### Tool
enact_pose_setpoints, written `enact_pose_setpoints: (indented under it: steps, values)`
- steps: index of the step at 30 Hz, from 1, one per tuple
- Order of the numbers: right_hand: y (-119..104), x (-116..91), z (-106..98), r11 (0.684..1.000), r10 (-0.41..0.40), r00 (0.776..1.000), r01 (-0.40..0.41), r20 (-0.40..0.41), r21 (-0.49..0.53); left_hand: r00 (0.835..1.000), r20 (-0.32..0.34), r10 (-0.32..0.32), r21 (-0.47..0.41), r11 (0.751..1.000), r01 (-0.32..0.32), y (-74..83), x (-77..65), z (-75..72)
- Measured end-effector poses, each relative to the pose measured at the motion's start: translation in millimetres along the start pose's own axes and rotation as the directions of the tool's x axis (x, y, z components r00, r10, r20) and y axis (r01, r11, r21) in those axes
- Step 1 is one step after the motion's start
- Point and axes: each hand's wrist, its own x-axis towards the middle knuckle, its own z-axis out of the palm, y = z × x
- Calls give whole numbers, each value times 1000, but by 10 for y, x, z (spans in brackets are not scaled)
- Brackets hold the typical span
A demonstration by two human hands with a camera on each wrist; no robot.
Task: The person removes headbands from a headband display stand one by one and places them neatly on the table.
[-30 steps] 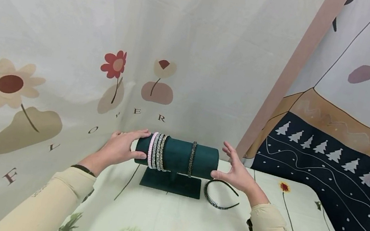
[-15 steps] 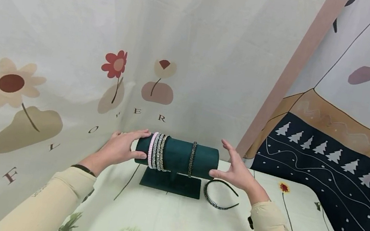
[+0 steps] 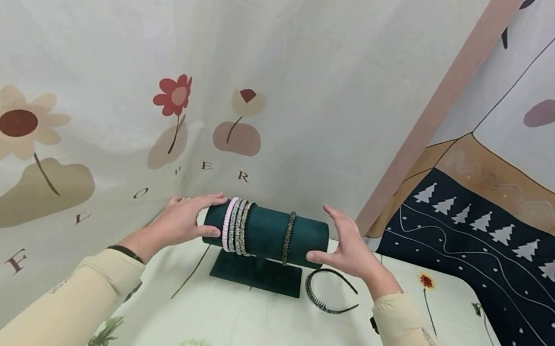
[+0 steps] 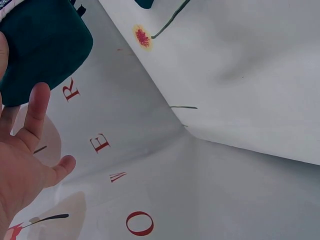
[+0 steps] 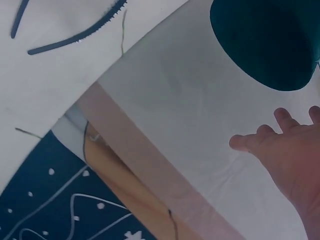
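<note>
A dark green headband display stand (image 3: 267, 232) has a horizontal padded roll on a flat base (image 3: 256, 274). Toward the roll's left end sit a pink headband (image 3: 229, 224) and several silvery beaded headbands (image 3: 241, 228), side by side. One dark beaded headband (image 3: 288, 238) hangs nearer the right end. My left hand (image 3: 178, 222) holds the roll's left end, thumb in front and fingers over the top. At the right end my right hand (image 3: 349, 251) is spread, its thumb overlapping the roll's front; I cannot tell if it touches. Below it lies a dark toothed headband (image 3: 323, 308).
A pale floral cloth (image 3: 262, 329) covers the table. Behind the stand hangs a light curtain (image 3: 320, 113) printed with flowers and letters. On the right, a dark cloth (image 3: 460, 265) with white trees hangs beyond the table's edge.
My right hand has moved left, closer over the roll's right end. The left hand, the stand and the headbands stay in place.
</note>
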Motion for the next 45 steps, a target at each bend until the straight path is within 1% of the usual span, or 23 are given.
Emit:
enact_pose_setpoints:
  steps: [5, 12, 19, 25, 32, 38, 45]
  values:
    - [-97, 86, -19, 995, -21, 1000, 23, 15, -102, 1000, -2, -1, 0, 1000, 1, -4, -1, -7]
    - [-213, 198, 10, 977, -11, 999, 21, 51, -212, 1000, -4, 0, -3, 1000, 0, 17, -1, -8]
    - [-306, 271, 59, 953, 2, 996, 26, 92, -303, 1000, 2, -6, 0, 1000, 6, 10, 2, 2]
    - [-397, 318, 108, 936, 10, 995, 25, 99, -350, 1000, 6, -4, 5, 1000, 4, 3, -5, -10]
    - [-450, 390, 174, 907, 77, 988, -13, 135, -421, 1000, 2, -1, 14, 1000, 1, -10, -1, 1]
    - [-485, 410, 207, 884, 90, 988, -22, 124, -467, 1000, 3, -8, 7, 1000, 8, 0, -7, -1]
    - [-508, 425, 239, 863, 106, 988, -38, 108, -504, 1000, -3, -3, 5, 1000, 3, 4, -22, -13]
